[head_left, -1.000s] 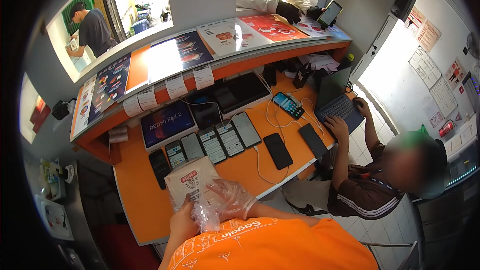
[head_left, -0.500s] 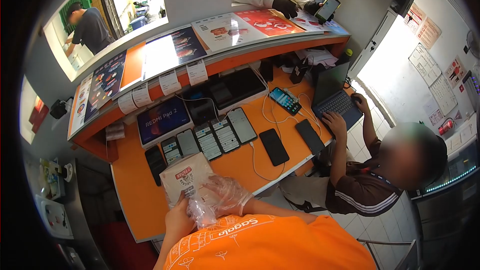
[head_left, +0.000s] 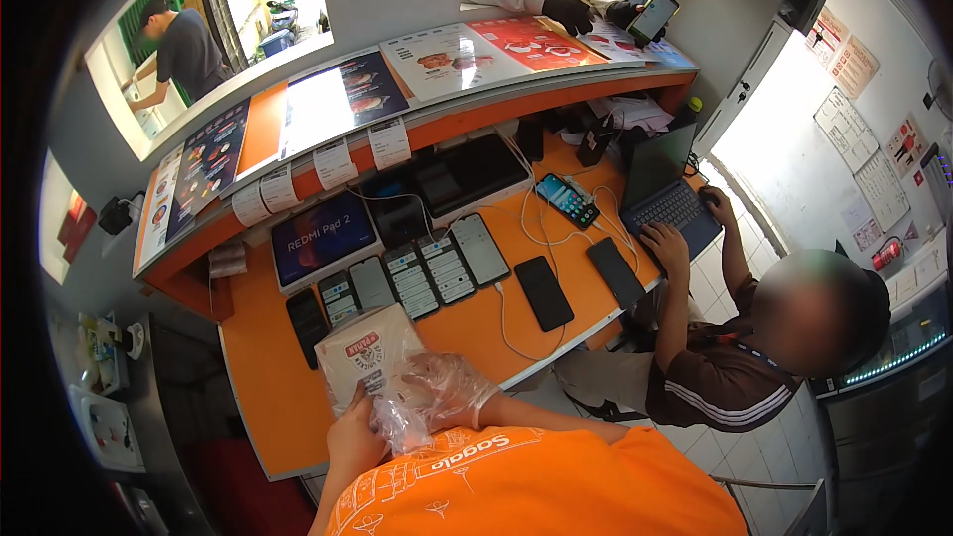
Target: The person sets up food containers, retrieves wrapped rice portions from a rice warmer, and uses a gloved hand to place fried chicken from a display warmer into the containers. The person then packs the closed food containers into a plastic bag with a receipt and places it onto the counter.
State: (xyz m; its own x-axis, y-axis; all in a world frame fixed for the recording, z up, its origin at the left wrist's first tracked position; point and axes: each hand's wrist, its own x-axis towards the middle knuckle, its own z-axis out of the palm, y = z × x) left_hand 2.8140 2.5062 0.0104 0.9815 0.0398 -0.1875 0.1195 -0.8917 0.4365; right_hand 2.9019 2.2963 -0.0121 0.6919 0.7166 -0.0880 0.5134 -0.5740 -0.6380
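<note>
In front of my orange shirt, a printed cardboard food box [head_left: 363, 346] is held over the near edge of the orange desk, with clear plastic around it. My left hand [head_left: 354, 434] is bare and closed at the box's lower edge, its thumb on the printed side. Clear, wrinkled plastic covers my right hand [head_left: 449, 383], which grips the box's right side. Between the two hands bunches a crumpled piece of clear plastic [head_left: 401, 424]. Some fingers under the box are hidden.
Several phones [head_left: 413, 280] and a tablet box [head_left: 326, 240] lie on the desk [head_left: 476, 333], with charging cables across it. A co-worker [head_left: 730, 367] at the right uses a laptop [head_left: 667, 210]. Beyond the menu-covered counter [head_left: 447, 65], a gloved person holds a phone [head_left: 652, 16].
The box and both hands have hardly moved. Outside the left window, the person has shifted and extends an arm lower. The co-worker stays at the laptop.
</note>
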